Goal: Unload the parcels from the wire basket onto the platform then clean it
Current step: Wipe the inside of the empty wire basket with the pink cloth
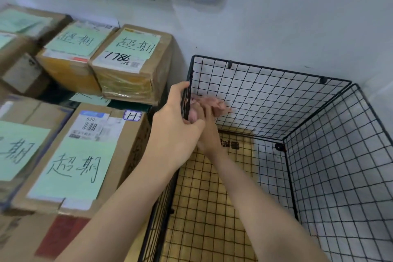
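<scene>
Forearms (131, 204), pink cloth (215, 103), wire basket (276, 95), parcels (131, 59) beside

Cardboard parcels (131, 78) (green sheets (136, 45) on top) on dark platform (130, 106).

person, 2 arms and 2 hands in view, seen from the head camera.
- left hand (176, 125): bare; back of hand, thumb and knuckles show in clear outline.
- left forearm (119, 204): bare along all its visible length, from wrist to the lower edge of the view; slim, smooth.
- right hand (209, 128): bare; partly covered by the left hand, fingers blurred, finer detail cannot be told.
- right forearm (261, 198): bare from wrist to the lower edge of the view; slim, smooth.
</scene>
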Action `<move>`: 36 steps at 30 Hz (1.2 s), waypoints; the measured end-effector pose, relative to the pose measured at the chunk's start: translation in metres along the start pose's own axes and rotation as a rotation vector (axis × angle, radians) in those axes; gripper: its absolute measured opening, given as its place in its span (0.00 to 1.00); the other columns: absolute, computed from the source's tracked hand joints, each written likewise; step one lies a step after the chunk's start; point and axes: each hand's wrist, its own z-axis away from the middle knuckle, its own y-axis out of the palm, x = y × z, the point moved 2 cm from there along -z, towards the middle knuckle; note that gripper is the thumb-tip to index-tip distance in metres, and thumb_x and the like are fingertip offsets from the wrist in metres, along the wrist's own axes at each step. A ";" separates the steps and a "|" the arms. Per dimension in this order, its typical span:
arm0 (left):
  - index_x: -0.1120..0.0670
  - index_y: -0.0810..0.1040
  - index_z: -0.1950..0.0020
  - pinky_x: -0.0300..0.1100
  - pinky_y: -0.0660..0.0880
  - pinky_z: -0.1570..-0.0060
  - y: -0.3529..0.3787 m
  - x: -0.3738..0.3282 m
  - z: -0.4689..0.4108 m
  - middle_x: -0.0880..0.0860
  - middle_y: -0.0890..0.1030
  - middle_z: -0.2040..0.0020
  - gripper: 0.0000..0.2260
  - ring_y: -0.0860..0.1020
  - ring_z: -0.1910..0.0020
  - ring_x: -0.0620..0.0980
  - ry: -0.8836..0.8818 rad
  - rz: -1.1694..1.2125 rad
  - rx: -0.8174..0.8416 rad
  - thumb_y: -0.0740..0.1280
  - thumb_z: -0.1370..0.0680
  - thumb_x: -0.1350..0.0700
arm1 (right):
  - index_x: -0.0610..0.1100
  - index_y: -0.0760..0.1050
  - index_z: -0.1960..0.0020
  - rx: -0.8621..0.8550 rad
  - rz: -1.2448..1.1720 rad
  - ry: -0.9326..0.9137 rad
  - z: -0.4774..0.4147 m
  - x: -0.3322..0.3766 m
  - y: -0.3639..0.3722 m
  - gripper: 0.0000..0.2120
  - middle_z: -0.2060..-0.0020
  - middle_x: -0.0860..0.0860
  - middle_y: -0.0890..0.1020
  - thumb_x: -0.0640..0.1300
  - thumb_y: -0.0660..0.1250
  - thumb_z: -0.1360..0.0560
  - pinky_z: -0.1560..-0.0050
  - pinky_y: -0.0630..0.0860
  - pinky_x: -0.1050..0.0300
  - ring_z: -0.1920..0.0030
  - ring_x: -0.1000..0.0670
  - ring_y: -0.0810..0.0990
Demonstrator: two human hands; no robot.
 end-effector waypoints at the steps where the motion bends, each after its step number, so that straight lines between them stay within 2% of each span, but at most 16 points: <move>1: 0.45 0.63 0.26 0.21 0.69 0.64 0.001 -0.001 0.000 0.40 0.75 0.54 0.31 0.76 0.58 0.35 -0.002 -0.006 -0.001 0.69 0.24 0.64 | 0.45 0.62 0.25 0.053 0.051 0.036 0.010 -0.009 0.011 0.26 0.28 0.49 0.61 0.40 0.67 0.20 0.38 0.77 0.52 0.30 0.43 0.66; 3: 0.45 0.62 0.25 0.22 0.69 0.65 0.001 0.000 -0.001 0.40 0.75 0.56 0.31 0.76 0.58 0.36 -0.007 -0.018 -0.001 0.68 0.24 0.63 | 0.49 0.60 0.25 0.101 0.098 0.118 0.018 -0.018 0.023 0.25 0.28 0.50 0.59 0.39 0.64 0.19 0.46 0.81 0.43 0.31 0.42 0.66; 5: 0.44 0.62 0.25 0.22 0.69 0.65 0.001 0.000 -0.001 0.41 0.74 0.59 0.31 0.77 0.58 0.37 -0.014 -0.032 -0.004 0.68 0.24 0.63 | 0.49 0.61 0.27 0.093 0.110 0.117 0.017 -0.015 0.022 0.24 0.29 0.48 0.61 0.38 0.65 0.19 0.49 0.81 0.43 0.32 0.43 0.67; 7: 0.44 0.62 0.25 0.23 0.71 0.65 0.001 -0.001 0.000 0.42 0.75 0.58 0.31 0.77 0.59 0.39 -0.021 -0.040 -0.009 0.68 0.24 0.63 | 0.47 0.64 0.28 0.052 0.082 0.063 0.014 -0.011 0.012 0.22 0.29 0.46 0.64 0.40 0.65 0.19 0.47 0.81 0.44 0.31 0.43 0.67; 10: 0.43 0.63 0.26 0.24 0.71 0.65 0.001 -0.003 0.000 0.42 0.76 0.56 0.31 0.77 0.62 0.40 -0.039 -0.034 -0.009 0.68 0.25 0.61 | 0.42 0.65 0.27 -0.091 -0.018 -0.013 -0.001 -0.002 -0.023 0.28 0.31 0.44 0.65 0.35 0.70 0.24 0.42 0.79 0.46 0.31 0.43 0.67; 11: 0.43 0.63 0.26 0.26 0.72 0.64 0.001 -0.003 0.000 0.43 0.77 0.56 0.31 0.78 0.62 0.42 -0.046 -0.034 -0.012 0.69 0.25 0.61 | 0.41 0.65 0.26 -0.179 -0.032 -0.057 -0.010 0.003 -0.039 0.28 0.31 0.42 0.66 0.33 0.69 0.24 0.36 0.76 0.48 0.31 0.42 0.68; 13: 0.43 0.63 0.26 0.27 0.72 0.61 0.001 -0.004 0.000 0.45 0.77 0.58 0.31 0.78 0.62 0.47 -0.052 -0.038 -0.012 0.69 0.26 0.61 | 0.40 0.64 0.29 -0.397 -0.041 -0.127 -0.034 0.013 -0.073 0.26 0.34 0.41 0.69 0.31 0.67 0.24 0.29 0.65 0.62 0.32 0.43 0.68; 16: 0.43 0.62 0.26 0.25 0.71 0.62 0.001 -0.004 0.001 0.43 0.74 0.61 0.31 0.77 0.60 0.47 -0.051 -0.040 0.000 0.69 0.25 0.61 | 0.42 0.65 0.33 -0.513 -0.069 -0.131 -0.059 0.024 -0.098 0.27 0.38 0.42 0.72 0.30 0.70 0.28 0.31 0.60 0.70 0.37 0.45 0.71; 19: 0.43 0.62 0.26 0.25 0.71 0.63 0.001 -0.005 0.001 0.42 0.73 0.62 0.32 0.79 0.61 0.49 -0.048 -0.065 0.003 0.69 0.25 0.61 | 0.40 0.69 0.36 -0.477 0.057 -0.177 -0.042 0.015 -0.081 0.21 0.39 0.45 0.67 0.36 0.70 0.26 0.34 0.67 0.62 0.39 0.41 0.72; 21: 0.43 0.62 0.26 0.24 0.71 0.64 0.001 -0.005 0.001 0.43 0.74 0.61 0.31 0.78 0.60 0.47 -0.039 -0.064 0.003 0.69 0.25 0.61 | 0.41 0.69 0.36 -0.405 0.115 -0.129 -0.025 -0.002 -0.059 0.21 0.39 0.45 0.67 0.37 0.72 0.26 0.45 0.77 0.52 0.40 0.40 0.74; 24: 0.43 0.62 0.26 0.22 0.70 0.64 0.001 -0.005 0.001 0.40 0.74 0.59 0.31 0.76 0.59 0.39 -0.024 -0.062 0.003 0.69 0.25 0.62 | 0.43 0.67 0.35 -0.149 0.201 0.027 0.010 -0.031 -0.023 0.30 0.40 0.44 0.69 0.33 0.77 0.32 0.58 0.84 0.46 0.44 0.38 0.77; 26: 0.43 0.62 0.26 0.21 0.69 0.64 0.001 -0.005 0.001 0.38 0.73 0.58 0.32 0.76 0.59 0.37 -0.015 -0.065 0.005 0.69 0.25 0.62 | 0.43 0.68 0.34 0.002 0.222 0.157 0.035 -0.049 -0.009 0.30 0.39 0.42 0.71 0.33 0.77 0.32 0.65 0.83 0.45 0.43 0.39 0.76; 28: 0.44 0.62 0.26 0.21 0.69 0.65 0.001 -0.005 0.002 0.38 0.73 0.58 0.31 0.76 0.59 0.37 -0.009 -0.071 0.008 0.68 0.25 0.62 | 0.42 0.70 0.35 0.036 0.168 0.316 0.044 -0.059 -0.010 0.26 0.37 0.44 0.70 0.34 0.74 0.29 0.58 0.81 0.47 0.40 0.42 0.73; 30: 0.44 0.62 0.26 0.21 0.69 0.65 0.001 -0.005 0.001 0.37 0.72 0.57 0.31 0.76 0.59 0.35 0.001 -0.073 0.009 0.68 0.25 0.62 | 0.43 0.72 0.37 -0.037 0.065 0.344 0.039 -0.057 -0.024 0.23 0.38 0.47 0.69 0.34 0.74 0.29 0.52 0.79 0.53 0.40 0.46 0.73; 33: 0.45 0.62 0.26 0.22 0.70 0.65 0.001 -0.005 0.001 0.39 0.73 0.59 0.31 0.76 0.59 0.38 0.006 -0.071 0.008 0.69 0.25 0.62 | 0.41 0.76 0.41 -0.322 -0.062 0.251 0.015 -0.032 -0.070 0.19 0.39 0.47 0.71 0.34 0.73 0.31 0.41 0.69 0.67 0.38 0.52 0.70; 36: 0.44 0.63 0.26 0.22 0.70 0.66 0.000 -0.005 0.002 0.41 0.74 0.60 0.31 0.77 0.60 0.40 0.001 -0.070 0.011 0.68 0.25 0.62 | 0.38 0.75 0.41 -0.574 -0.109 0.142 -0.021 -0.007 -0.124 0.18 0.40 0.49 0.67 0.35 0.71 0.30 0.37 0.63 0.74 0.39 0.58 0.66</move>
